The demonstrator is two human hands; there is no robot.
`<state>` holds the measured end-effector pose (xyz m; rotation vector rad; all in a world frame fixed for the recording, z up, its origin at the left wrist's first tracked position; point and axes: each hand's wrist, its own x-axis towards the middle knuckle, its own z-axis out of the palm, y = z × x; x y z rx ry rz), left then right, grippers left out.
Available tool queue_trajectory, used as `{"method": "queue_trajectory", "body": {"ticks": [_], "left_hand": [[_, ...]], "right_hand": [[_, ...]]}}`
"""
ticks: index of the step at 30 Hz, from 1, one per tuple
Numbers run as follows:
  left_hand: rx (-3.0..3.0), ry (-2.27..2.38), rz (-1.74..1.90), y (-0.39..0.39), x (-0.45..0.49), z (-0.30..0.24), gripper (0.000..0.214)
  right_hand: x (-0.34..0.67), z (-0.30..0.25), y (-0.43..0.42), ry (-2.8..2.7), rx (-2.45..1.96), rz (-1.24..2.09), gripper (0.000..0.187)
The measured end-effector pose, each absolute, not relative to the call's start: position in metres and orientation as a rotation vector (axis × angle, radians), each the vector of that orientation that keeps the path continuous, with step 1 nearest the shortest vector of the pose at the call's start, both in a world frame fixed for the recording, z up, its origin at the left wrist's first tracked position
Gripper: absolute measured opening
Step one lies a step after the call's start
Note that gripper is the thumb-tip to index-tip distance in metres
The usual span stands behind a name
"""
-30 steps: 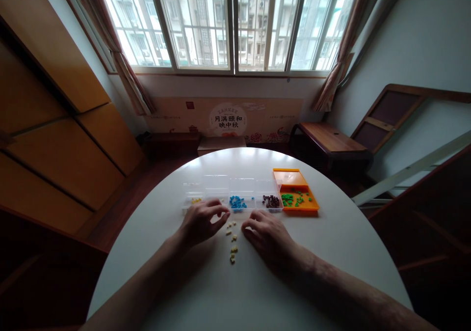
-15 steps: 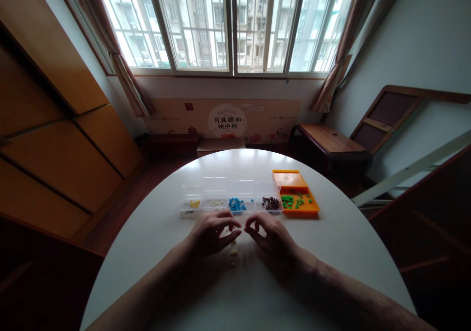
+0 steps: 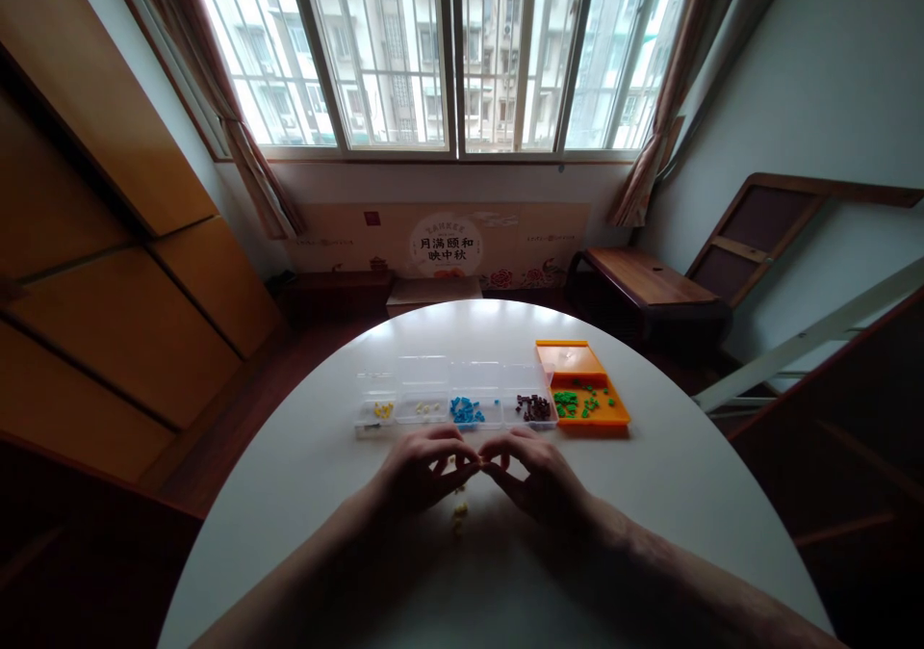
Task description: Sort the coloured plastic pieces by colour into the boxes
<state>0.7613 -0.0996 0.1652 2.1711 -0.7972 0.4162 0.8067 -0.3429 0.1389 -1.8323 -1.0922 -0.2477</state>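
My left hand (image 3: pixel 423 471) and my right hand (image 3: pixel 538 476) meet fingertip to fingertip above the round white table (image 3: pixel 671 495). Both pinch, fingers curled; what they hold is too small to make out. A few pale yellow bricks (image 3: pixel 457 512) lie on the table just under and behind my fingers. Beyond my hands stands a clear compartment box (image 3: pixel 454 394) holding yellow, pale, blue (image 3: pixel 466 409) and dark brown (image 3: pixel 534 404) bricks in separate sections.
An orange tray (image 3: pixel 581 384) with green bricks (image 3: pixel 577 402) sits right of the clear box. A wooden bench (image 3: pixel 650 278) stands past the table at right, wooden cabinets at left, windows with curtains behind.
My hands, flat and apart beside the loose yellow bricks a second ago, have lifted, curled and come together until the fingertips touch. Fewer loose bricks show on the table.
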Motion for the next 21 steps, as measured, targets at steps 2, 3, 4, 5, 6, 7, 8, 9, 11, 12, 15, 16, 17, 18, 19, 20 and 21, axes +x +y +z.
{"method": "queue_trajectory", "body": {"ticks": [2, 3, 4, 5, 6, 7, 8, 9, 11, 12, 15, 16, 17, 18, 19, 20, 21], "left_hand": [[2.204, -0.815, 0.438, -0.099, 0.761, 0.168, 0.012], [2.223, -0.819, 0.450, -0.098, 0.761, 0.169, 0.012], [2.242, -0.815, 0.465, -0.097, 0.761, 0.171, 0.013], [2.264, -0.797, 0.485, -0.094, 0.761, 0.173, 0.013], [2.291, -0.761, 0.516, -0.091, 0.762, 0.175, 0.014], [2.326, -0.706, 0.558, -0.088, 0.763, 0.177, 0.015], [2.368, -0.633, 0.612, -0.084, 0.763, 0.179, 0.015], [2.420, -0.547, 0.673, -0.079, 0.764, 0.181, 0.016], [2.530, -0.379, 0.771, -0.070, 0.766, 0.185, 0.019], [2.580, -0.310, 0.793, -0.066, 0.766, 0.187, 0.021], [2.681, -0.196, 0.783, -0.056, 0.768, 0.188, 0.023], [2.698, -0.184, 0.770, -0.054, 0.768, 0.187, 0.023], [2.709, -0.180, 0.756, -0.053, 0.768, 0.187, 0.023], [2.713, -0.180, 0.749, -0.053, 0.769, 0.186, 0.022], [2.713, -0.186, 0.746, -0.053, 0.769, 0.186, 0.022], [2.708, -0.208, 0.742, -0.053, 0.769, 0.185, 0.021], [2.700, -0.243, 0.737, -0.053, 0.768, 0.185, 0.021]], "right_hand": [[0.806, 0.140, -0.343, -1.095, -1.833, -0.240, 0.009], [0.806, 0.141, -0.343, -1.090, -1.833, -0.237, 0.011], [0.805, 0.143, -0.343, -1.082, -1.836, -0.237, 0.014], [0.804, 0.144, -0.343, -1.075, -1.840, -0.239, 0.016], [0.803, 0.146, -0.343, -1.072, -1.847, -0.243, 0.018], [0.803, 0.147, -0.343, -1.072, -1.856, -0.249, 0.018], [0.802, 0.148, -0.343, -1.078, -1.865, -0.255, 0.017], [0.801, 0.149, -0.343, -1.089, -1.870, -0.258, 0.016], [0.801, 0.150, -0.343, -1.119, -1.873, -0.252, 0.015], [0.801, 0.149, -0.342, -1.136, -1.870, -0.245, 0.015], [0.802, 0.148, -0.342, -1.179, -1.859, -0.237, 0.016], [0.802, 0.147, -0.342, -1.185, -1.860, -0.238, 0.016], [0.802, 0.147, -0.341, -1.190, -1.860, -0.240, 0.016], [0.802, 0.147, -0.341, -1.191, -1.863, -0.240, 0.015], [0.802, 0.147, -0.341, -1.189, -1.868, -0.236, 0.015], [0.802, 0.147, -0.341, -1.185, -1.873, -0.233, 0.015], [0.802, 0.146, -0.341, -1.180, -1.878, -0.230, 0.014]]}}
